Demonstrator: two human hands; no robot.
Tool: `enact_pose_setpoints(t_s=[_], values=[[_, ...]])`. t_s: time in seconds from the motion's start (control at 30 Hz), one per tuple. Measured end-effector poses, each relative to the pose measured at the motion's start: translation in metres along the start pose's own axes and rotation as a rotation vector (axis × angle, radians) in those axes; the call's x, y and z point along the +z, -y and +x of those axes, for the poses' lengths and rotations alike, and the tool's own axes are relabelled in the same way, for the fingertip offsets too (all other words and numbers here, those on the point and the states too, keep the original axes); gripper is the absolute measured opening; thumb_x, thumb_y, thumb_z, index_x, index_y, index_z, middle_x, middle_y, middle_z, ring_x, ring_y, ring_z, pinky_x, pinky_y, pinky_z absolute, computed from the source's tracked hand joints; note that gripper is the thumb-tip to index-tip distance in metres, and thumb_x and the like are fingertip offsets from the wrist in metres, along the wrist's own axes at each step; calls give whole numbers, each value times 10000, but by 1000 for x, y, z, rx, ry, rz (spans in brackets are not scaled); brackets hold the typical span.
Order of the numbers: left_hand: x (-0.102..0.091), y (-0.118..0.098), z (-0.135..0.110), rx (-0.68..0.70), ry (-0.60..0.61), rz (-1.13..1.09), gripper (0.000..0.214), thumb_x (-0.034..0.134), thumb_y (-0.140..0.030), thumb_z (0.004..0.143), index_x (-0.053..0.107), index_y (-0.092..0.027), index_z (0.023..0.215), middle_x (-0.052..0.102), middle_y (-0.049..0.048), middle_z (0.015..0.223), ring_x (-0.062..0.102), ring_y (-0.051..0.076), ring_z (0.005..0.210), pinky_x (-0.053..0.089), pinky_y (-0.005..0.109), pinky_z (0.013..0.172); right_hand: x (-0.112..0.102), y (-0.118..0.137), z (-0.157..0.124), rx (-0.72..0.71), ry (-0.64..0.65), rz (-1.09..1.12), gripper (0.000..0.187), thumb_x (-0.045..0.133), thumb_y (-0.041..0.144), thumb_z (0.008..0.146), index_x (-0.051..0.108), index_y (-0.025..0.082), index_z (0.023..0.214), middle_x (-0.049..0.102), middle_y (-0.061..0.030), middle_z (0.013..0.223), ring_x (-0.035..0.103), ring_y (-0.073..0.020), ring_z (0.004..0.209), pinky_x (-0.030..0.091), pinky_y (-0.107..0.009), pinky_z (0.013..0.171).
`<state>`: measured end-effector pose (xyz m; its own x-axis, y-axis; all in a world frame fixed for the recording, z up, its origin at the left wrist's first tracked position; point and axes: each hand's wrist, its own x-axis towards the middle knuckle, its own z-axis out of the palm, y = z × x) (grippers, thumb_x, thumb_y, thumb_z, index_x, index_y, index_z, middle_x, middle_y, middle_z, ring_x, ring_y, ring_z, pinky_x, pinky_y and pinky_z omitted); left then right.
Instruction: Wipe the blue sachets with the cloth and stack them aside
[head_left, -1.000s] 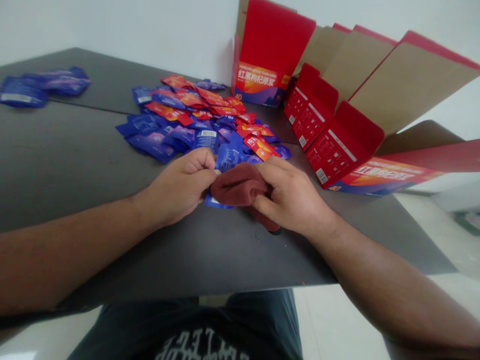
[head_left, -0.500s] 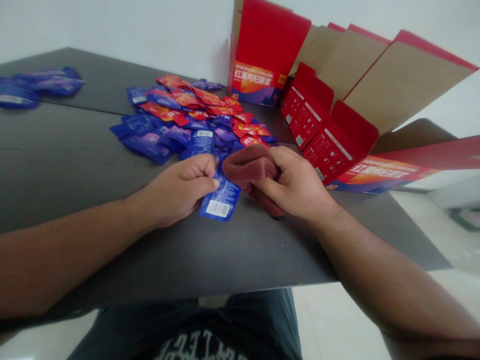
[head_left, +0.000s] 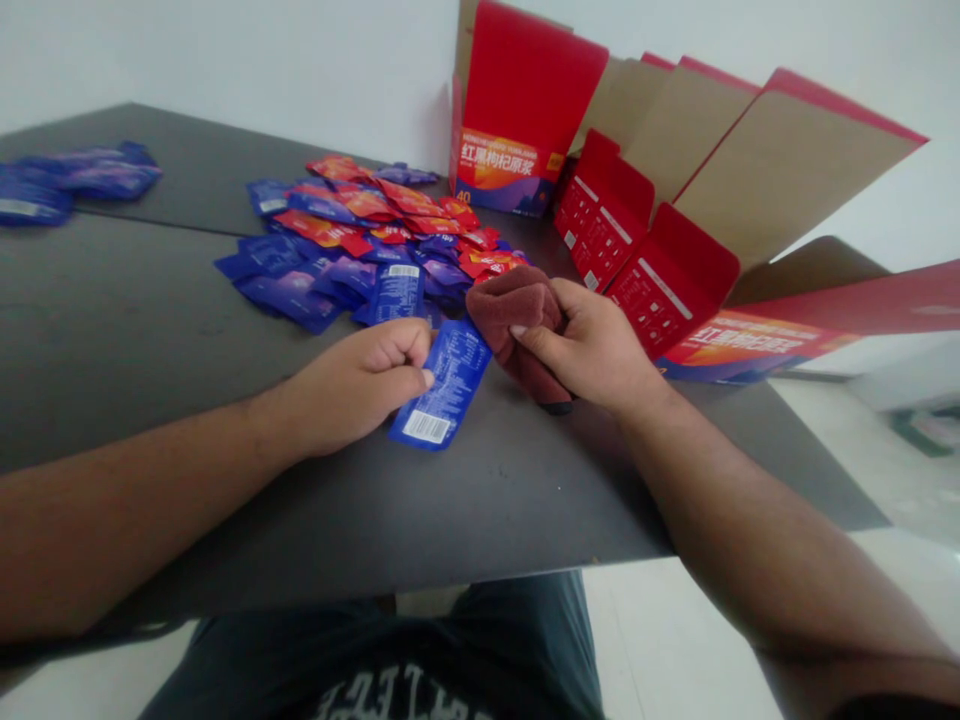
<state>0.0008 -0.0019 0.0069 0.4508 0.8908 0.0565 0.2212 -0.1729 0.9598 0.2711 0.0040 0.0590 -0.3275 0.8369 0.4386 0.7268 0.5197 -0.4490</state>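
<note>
My left hand [head_left: 375,385] pinches the left edge of a blue sachet [head_left: 444,385], whose printed back with a barcode faces up. In my right hand [head_left: 589,345] is a bunched brown cloth [head_left: 517,318], gripped between thumb and fingers. The cloth meets or overlaps the sachet's upper right corner; whether it presses on it I cannot tell. Just beyond my hands lies a heap of blue sachets [head_left: 292,290] and red sachets [head_left: 409,198]. One blue sachet [head_left: 397,293] in the heap shows its barcode side, close behind my left hand.
A smaller group of blue sachets [head_left: 105,172] lies at the far left of the dark table [head_left: 150,330]. Open red cartons stand at the right: one upright at the back [head_left: 502,170], others with raised flaps [head_left: 682,280]. The table's front edge runs close to my body.
The brown cloth has shifted up and right on the sachet, uncovering more of its upper part. The sachet is tilted a little more, its lower end further left.
</note>
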Motion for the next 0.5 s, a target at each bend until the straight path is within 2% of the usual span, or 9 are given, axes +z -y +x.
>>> enact_pose_setpoints(t_s=[0.1, 0.17, 0.23, 0.37, 0.5], values=[[3, 4, 1, -2, -47, -79, 181, 646, -214, 860, 480, -225, 789, 482, -32, 653, 434, 135, 559, 318, 273, 520, 1, 9, -4, -42, 43, 10, 170, 699, 324, 878, 696, 195, 990, 712, -17, 908, 631, -208, 814, 461, -331, 752], [5, 7, 2, -16, -92, -145, 188, 667, -214, 846, 488, -226, 790, 481, -27, 655, 437, 136, 560, 302, 268, 510, 1, 16, -7, -91, 159, 10, 160, 692, 316, 886, 697, 198, 994, 715, -26, 931, 631, -210, 843, 454, -331, 758], [6, 7, 3, -39, -127, -203, 204, 691, -207, 820, 493, -226, 776, 469, -24, 644, 430, 134, 550, 287, 266, 501, 2, 21, -9, -107, 220, -9, 133, 687, 285, 881, 691, 210, 990, 722, -25, 957, 628, -208, 865, 450, -325, 764], [9, 3, 5, -73, -156, -295, 207, 703, -163, 769, 505, -221, 749, 456, -23, 627, 418, 127, 534, 292, 261, 496, 9, 27, -13, -88, 161, -54, 102, 675, 254, 869, 661, 204, 957, 696, -31, 926, 606, -204, 855, 435, -322, 757], [10, -4, 5, -51, -188, -313, 181, 685, -143, 771, 518, -210, 749, 474, -22, 653, 424, 119, 559, 311, 244, 502, 14, 35, -20, -243, 321, -41, 59, 650, 227, 859, 604, 211, 892, 618, -30, 902, 576, -198, 869, 426, -312, 750]])
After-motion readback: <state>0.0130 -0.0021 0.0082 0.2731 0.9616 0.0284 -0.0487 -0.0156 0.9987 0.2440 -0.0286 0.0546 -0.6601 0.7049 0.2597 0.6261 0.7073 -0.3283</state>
